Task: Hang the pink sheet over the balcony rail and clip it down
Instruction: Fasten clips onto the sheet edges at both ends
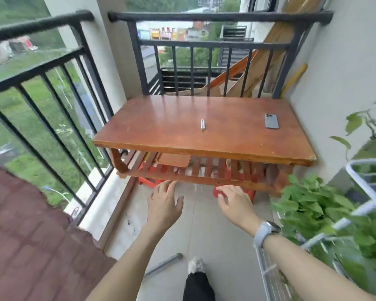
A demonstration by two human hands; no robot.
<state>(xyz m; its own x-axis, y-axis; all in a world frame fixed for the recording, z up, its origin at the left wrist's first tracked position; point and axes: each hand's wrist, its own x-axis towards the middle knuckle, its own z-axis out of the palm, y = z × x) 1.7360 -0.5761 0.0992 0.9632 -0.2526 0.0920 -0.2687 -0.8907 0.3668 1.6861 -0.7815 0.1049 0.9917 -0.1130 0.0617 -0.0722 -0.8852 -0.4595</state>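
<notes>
Here left hand [164, 203] and right hand [234, 203]: grip wide open, fingers spread, holding nothing.

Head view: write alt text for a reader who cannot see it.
Both hands, left and right, reach out open and empty toward a wooden table on a railed balcony. A pink sheet hangs over the left rail; a clip lies on the table.

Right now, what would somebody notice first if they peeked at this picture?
Probably the big wooden table in the middle, against the black balcony rail, with a phone near its right end. Then two empty hands, left hand and right hand, reaching out in front, and the pinkish sheet draped at lower left.
</notes>
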